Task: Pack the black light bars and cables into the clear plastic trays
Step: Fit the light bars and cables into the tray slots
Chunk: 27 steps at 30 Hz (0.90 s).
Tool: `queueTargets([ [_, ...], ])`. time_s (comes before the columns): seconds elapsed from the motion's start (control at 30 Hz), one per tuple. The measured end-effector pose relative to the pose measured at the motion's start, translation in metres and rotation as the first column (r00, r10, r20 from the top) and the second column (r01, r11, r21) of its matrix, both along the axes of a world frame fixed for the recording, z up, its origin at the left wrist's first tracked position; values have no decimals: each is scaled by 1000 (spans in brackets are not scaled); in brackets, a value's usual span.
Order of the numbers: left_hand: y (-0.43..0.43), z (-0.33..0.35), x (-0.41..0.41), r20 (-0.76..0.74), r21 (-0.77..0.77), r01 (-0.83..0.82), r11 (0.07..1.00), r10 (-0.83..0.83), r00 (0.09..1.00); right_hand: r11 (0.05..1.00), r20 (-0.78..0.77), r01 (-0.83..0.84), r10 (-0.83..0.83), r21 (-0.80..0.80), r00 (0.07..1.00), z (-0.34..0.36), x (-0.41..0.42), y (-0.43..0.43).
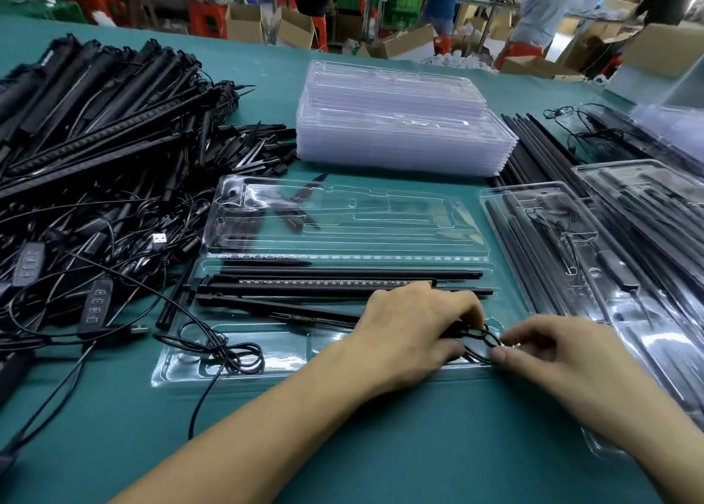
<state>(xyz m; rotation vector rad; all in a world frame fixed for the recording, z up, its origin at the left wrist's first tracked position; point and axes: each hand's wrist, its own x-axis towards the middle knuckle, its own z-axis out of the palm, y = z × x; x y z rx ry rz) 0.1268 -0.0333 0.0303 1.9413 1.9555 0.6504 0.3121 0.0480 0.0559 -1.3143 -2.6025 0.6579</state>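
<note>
Pinching a coiled black cable [480,341] with both hands: gripped it under the curled fingers of the left hand [415,328], nipped its right edge between thumb and fingertips of the right hand [552,347]. Held the coil over the right end of the open clear plastic tray [171,374] on the green bench [343,446]. Saw several black light bars [343,283] lying lengthwise in the tray's far half, just beyond the left hand, and a loose cable loop [228,353] draped across its left end. Noted a clear lid half [381,233] lying flat just behind, a stack of empty trays [392,130] farther back, a heap of light bars and tangled cables [95,153] to the left, filled trays [594,275] to the right.
</note>
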Motion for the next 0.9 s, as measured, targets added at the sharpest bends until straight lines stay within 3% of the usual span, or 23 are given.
queueTargets([
  [0.17, 4, 2, 4, -17, -20, 4, 1000, -5, 1000, 993, 86, 111, -114, 38, 990, -1, -13, 7],
  [0.37, 4, 0, 7, 42, -7, -64, 998, 65, 997, 990, 116, 99, -111, 105, 987, -5, -20, 0],
  [0.57, 2, -2, 12, -77, 73, -32, 997, 38, 996, 980, -83, -65, 82, 187, 993, -21, -24, -18],
  [0.67, 2, -4, 9, -24, 115, -21, 993, 24, 999, 972, -198, -142, 180, 188, 964, -28, -23, -23],
  [0.77, 2, -7, 5, 102, 156, -82, 984, 67, 993, 977, -297, -112, 164, 184, 941, -28, -20, -24],
  [0.9, 1, -7, 3, 101, 168, -94, 981, 78, 992, 951, -237, -131, 202, 281, 950, -29, -17, -19],
])
